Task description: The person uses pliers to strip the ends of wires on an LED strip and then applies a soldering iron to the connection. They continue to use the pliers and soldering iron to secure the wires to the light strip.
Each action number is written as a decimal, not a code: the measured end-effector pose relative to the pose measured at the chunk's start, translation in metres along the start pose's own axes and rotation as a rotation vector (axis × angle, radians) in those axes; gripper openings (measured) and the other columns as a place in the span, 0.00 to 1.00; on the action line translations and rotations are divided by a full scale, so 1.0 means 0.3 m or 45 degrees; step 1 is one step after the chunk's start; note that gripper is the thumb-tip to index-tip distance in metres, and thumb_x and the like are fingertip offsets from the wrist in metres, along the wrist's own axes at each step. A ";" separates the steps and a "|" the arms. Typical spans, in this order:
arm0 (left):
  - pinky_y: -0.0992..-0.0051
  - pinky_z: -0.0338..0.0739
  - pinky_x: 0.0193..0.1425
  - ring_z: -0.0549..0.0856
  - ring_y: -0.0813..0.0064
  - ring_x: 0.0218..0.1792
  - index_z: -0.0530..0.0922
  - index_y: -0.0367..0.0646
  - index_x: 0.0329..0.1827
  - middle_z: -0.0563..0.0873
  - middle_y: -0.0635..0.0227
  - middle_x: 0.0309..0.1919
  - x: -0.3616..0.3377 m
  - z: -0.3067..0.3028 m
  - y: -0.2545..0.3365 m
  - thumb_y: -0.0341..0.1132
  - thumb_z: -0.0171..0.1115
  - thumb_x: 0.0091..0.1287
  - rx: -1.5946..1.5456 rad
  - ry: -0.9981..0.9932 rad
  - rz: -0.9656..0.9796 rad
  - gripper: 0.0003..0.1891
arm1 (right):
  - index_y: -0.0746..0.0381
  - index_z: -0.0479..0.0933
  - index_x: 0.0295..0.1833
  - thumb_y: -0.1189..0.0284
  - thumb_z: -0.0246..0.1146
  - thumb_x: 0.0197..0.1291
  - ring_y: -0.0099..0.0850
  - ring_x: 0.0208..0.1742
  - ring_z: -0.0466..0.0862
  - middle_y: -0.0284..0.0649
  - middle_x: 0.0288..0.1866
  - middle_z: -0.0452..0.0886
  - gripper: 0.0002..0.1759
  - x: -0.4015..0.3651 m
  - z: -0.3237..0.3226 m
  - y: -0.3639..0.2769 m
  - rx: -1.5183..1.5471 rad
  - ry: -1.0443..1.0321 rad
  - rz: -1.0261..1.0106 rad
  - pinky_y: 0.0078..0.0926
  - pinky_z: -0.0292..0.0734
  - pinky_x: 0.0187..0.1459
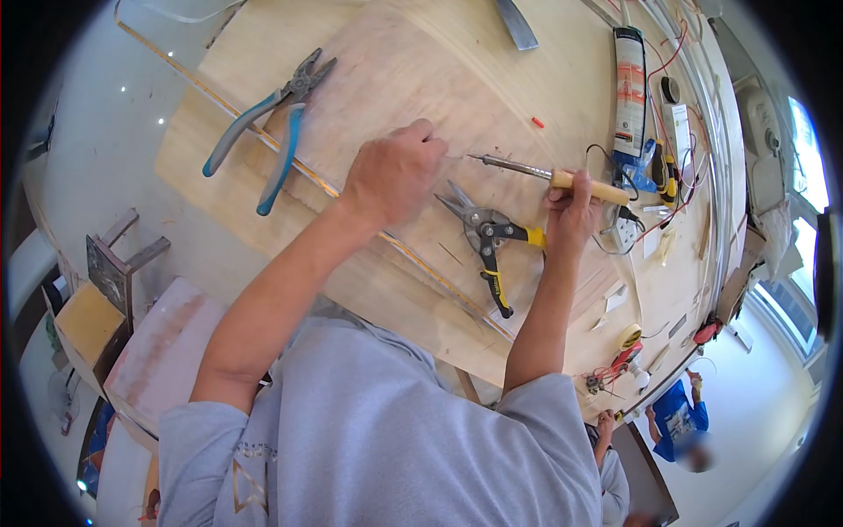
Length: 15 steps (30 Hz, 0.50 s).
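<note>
My right hand [571,211] is closed around the wooden handle of a soldering iron [518,167], whose metal tip points left. My left hand [395,171] is closed in a pinch just left of that tip. A faint thin wire [453,156] reaches from its fingertips toward the iron. Below the iron, between both hands, lie tin snips [487,230] with black and yellow handles. Combination pliers [285,123] with blue-grey handles rest up and left of my left hand. A narrow metal strip with a yellow line [312,176] passes under my left forearm.
On the plywood table [413,53] are a sealant tube [630,92], a small red piece [537,122], a flat metal blade [516,25] and a power strip [625,230] among loose cables. At lower right, a person in blue [676,417] is some way off.
</note>
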<state>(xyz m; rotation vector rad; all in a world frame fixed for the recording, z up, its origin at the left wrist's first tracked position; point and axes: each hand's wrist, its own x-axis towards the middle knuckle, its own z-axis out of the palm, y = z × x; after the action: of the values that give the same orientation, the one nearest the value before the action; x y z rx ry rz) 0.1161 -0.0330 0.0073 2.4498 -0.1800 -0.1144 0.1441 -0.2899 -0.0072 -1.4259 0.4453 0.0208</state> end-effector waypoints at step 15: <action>0.63 0.78 0.35 0.82 0.57 0.33 0.77 0.43 0.33 0.76 0.62 0.31 0.002 0.006 -0.007 0.29 0.62 0.58 -0.049 -0.008 0.016 0.03 | 0.67 0.76 0.36 0.65 0.56 0.69 0.21 0.17 0.71 0.37 0.21 0.76 0.15 0.006 0.004 0.001 0.025 -0.063 0.022 0.17 0.66 0.20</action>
<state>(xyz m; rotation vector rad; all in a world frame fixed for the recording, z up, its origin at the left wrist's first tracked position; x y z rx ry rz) 0.1167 -0.0326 0.0044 2.4098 -0.1944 -0.1187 0.1461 -0.2891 -0.0080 -1.3991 0.4156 0.0655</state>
